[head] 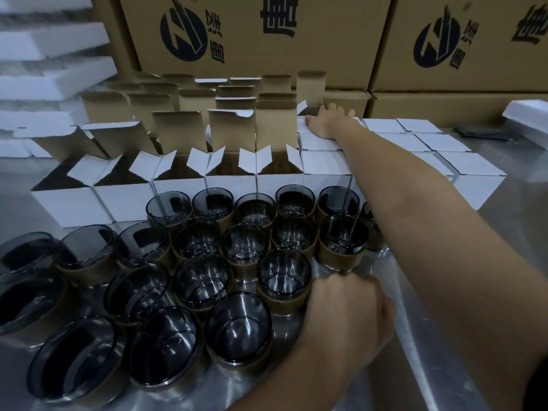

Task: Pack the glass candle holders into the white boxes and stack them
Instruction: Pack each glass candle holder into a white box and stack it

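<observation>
While the right hand (329, 123) rests flat, fingers straight, on closed white cardboard boxes (320, 143) at upper centre, the left hand (347, 307) curls beside smoked glass candle holders in brown paper sleeves (283, 280) at lower centre. Whether it grips one cannot be told. The holders stand upright, mouths up, long axis vertical. Advise a straight lift, then base-first lowering into an open white carton (278, 176).
</observation>
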The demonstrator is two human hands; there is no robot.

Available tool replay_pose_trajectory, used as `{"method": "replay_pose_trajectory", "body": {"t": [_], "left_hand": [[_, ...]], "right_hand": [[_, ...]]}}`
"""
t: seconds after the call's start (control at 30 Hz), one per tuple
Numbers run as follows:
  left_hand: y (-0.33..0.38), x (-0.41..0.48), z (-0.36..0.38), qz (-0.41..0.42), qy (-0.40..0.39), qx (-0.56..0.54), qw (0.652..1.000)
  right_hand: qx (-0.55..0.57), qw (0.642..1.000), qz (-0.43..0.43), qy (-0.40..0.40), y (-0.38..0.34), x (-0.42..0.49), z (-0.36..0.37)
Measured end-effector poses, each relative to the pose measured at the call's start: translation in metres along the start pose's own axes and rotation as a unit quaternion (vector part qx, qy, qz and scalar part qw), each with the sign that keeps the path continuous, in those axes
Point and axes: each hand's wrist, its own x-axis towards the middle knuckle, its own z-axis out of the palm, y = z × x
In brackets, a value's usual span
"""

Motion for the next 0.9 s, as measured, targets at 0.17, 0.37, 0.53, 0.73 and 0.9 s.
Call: {"method": "replay_pose_trajectory", "body": {"t": [0.17, 0.37, 0.53, 0.73, 0.9], "left_hand": [[0.001, 0.0, 0.0, -0.002, -0.014, -0.01, 1.0], [0.002, 0.0, 0.006, 0.0, -0.036, -0.022, 0.999], [0.0, 0.001, 0.009, 0.024, -0.023, -0.021, 0.999], [0.0, 0.001, 0.004, 0.036, -0.026, -0.079, 0.996], [0.004, -0.007, -0.009, 0.03, 0.042, -0.131, 0.99]], "right_hand": [[0.068, 0.994, -0.023, 0.084, -0.001, -0.003, 0.001], [0.159, 0.943, -0.03, 0.29, 0.001, -0.007, -0.001], [0.32, 0.868, 0.009, 0.38, 0.001, -0.031, -0.024], [0.412, 0.798, -0.022, 0.438, 0.005, -0.125, -0.068], [0.536, 0.719, -0.046, 0.44, 0.005, -0.249, -0.069]]}}
